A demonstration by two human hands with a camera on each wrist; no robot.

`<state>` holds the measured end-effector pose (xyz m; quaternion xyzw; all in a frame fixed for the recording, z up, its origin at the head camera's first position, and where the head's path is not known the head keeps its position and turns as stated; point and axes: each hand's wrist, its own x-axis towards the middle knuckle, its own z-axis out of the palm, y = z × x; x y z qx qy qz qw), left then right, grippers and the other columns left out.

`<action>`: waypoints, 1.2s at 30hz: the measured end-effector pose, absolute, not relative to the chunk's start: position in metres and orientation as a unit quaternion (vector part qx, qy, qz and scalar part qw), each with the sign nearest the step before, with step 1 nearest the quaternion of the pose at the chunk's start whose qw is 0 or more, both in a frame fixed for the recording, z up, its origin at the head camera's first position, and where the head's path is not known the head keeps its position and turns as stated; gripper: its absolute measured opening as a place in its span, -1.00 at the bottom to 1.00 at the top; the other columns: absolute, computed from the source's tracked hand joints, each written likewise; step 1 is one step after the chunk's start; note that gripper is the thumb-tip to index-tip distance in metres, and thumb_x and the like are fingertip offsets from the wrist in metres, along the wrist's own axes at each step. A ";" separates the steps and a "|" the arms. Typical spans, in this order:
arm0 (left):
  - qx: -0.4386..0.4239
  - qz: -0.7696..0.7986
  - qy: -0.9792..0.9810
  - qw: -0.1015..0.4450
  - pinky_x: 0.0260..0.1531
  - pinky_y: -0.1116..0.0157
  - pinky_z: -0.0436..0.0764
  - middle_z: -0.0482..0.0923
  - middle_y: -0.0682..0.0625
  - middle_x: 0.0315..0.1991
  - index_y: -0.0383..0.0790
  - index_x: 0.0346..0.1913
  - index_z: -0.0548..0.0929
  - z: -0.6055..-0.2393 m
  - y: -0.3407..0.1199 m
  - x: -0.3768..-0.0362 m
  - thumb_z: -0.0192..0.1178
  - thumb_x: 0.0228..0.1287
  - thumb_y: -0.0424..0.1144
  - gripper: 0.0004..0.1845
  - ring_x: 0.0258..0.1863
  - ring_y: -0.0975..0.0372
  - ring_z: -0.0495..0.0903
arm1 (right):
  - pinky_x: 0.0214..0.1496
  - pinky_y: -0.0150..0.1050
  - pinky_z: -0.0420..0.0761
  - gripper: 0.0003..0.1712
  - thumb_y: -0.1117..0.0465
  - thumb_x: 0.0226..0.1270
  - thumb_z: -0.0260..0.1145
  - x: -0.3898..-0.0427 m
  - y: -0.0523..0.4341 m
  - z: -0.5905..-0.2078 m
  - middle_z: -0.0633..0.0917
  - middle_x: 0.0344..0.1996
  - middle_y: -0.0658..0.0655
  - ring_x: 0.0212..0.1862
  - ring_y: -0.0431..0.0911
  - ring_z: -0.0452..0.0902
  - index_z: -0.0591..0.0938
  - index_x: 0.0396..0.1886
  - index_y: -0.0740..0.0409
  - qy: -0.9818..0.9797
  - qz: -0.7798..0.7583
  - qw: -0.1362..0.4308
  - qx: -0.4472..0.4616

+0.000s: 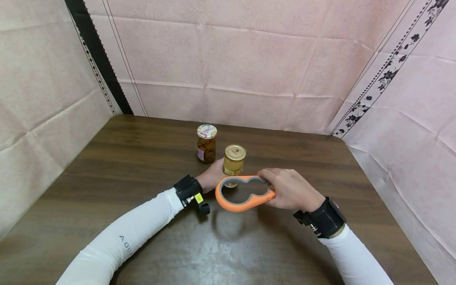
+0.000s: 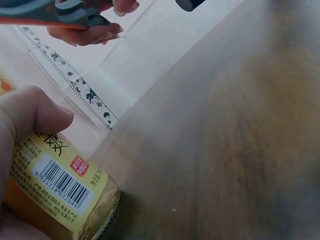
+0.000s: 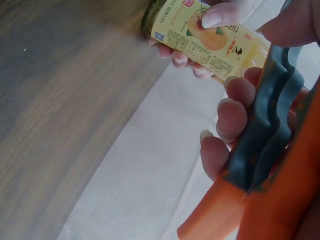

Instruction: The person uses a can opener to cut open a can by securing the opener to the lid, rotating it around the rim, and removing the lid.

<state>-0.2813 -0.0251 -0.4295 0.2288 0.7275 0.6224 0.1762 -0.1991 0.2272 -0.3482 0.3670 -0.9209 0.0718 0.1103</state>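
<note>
My left hand (image 1: 212, 175) grips a glass jar (image 1: 233, 161) with a gold lid, near the middle of the table. Its yellow label (image 2: 62, 182) carries a barcode in the left wrist view, and fruit pictures on the label show in the right wrist view. An orange and grey jar opener (image 1: 231, 206), shaped like a loop with a wavy inner edge, is in my right hand (image 1: 292, 189). Fingers (image 3: 232, 117) curl round one end of its handles. The opener is held in front of the jar in the head view, apart from the lid and covering part of the jar's lower side.
A second jar (image 1: 207, 148), with dark brown contents and a floral white lid, stands just behind and left of the held jar. Brown wooden table (image 1: 149, 154) surrounds them. Pale patterned cloth (image 1: 249, 59) hangs at the back and sides.
</note>
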 end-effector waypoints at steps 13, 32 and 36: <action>0.223 0.632 0.715 0.199 0.23 0.11 0.56 0.62 -0.18 0.12 -0.23 0.25 0.47 -0.429 -0.025 -0.274 0.38 0.26 -0.36 -0.48 0.09 0.13 0.62 | -0.38 -0.38 0.47 -0.45 0.02 -0.09 0.56 -0.192 0.221 -0.345 0.61 -0.36 -0.17 -0.41 -0.32 0.40 0.64 -0.04 0.02 -0.905 0.069 0.142 0.395; 0.273 0.603 0.724 0.197 0.03 0.25 0.60 0.62 -0.09 0.00 -0.20 0.23 0.50 -0.429 -0.029 -0.261 0.44 0.18 -0.36 -0.45 -0.07 0.20 0.59 | -0.34 -0.36 0.49 -0.45 0.06 -0.10 0.54 -0.183 0.216 -0.336 0.59 -0.36 -0.18 -0.38 -0.30 0.41 0.63 -0.02 0.00 -0.896 0.077 0.151 0.410; 0.282 0.595 0.725 0.202 0.04 0.25 0.57 0.61 -0.08 0.02 -0.17 0.25 0.48 -0.428 -0.030 -0.260 0.42 0.20 -0.35 -0.44 -0.05 0.19 0.57 | -0.35 -0.35 0.51 -0.45 0.04 -0.09 0.55 -0.181 0.214 -0.334 0.60 -0.34 -0.18 -0.38 -0.30 0.42 0.63 -0.03 0.00 -0.892 0.080 0.156 0.416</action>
